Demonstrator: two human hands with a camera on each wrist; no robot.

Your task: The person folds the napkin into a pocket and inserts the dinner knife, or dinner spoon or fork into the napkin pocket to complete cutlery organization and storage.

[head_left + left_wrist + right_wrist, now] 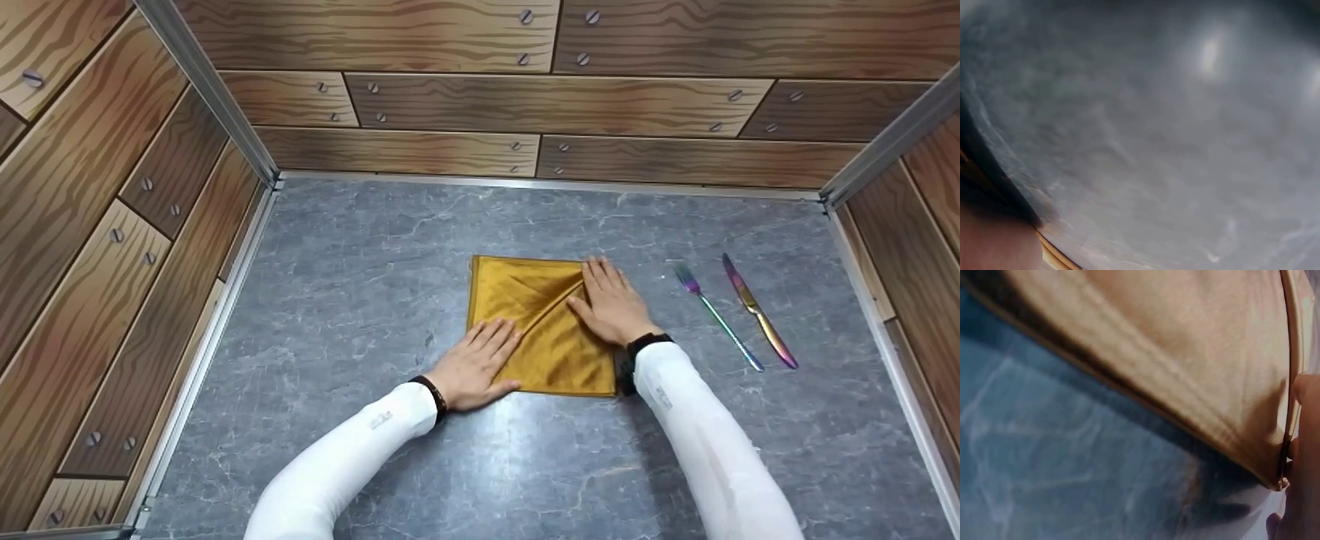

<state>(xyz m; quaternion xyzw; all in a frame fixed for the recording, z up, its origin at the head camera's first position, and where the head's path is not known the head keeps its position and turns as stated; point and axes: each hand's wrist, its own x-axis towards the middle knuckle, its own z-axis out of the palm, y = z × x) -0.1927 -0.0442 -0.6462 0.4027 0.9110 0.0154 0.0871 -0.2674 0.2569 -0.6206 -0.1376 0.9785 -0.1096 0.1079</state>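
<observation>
Both hands, left hand [476, 365] and right hand [613, 304], press flat-fingered on the napkin [544, 330]; only the head view shows fork [716, 316] and knife [757, 311] right of it.

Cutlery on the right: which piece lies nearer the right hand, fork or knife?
The fork. It lies between the right hand and the knife, which sits farther out toward the right wall.

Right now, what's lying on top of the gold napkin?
Both hands press flat on the gold napkin: the left hand at its near-left corner, the right hand along its right side. The cloth beneath the palms is hidden.
</observation>
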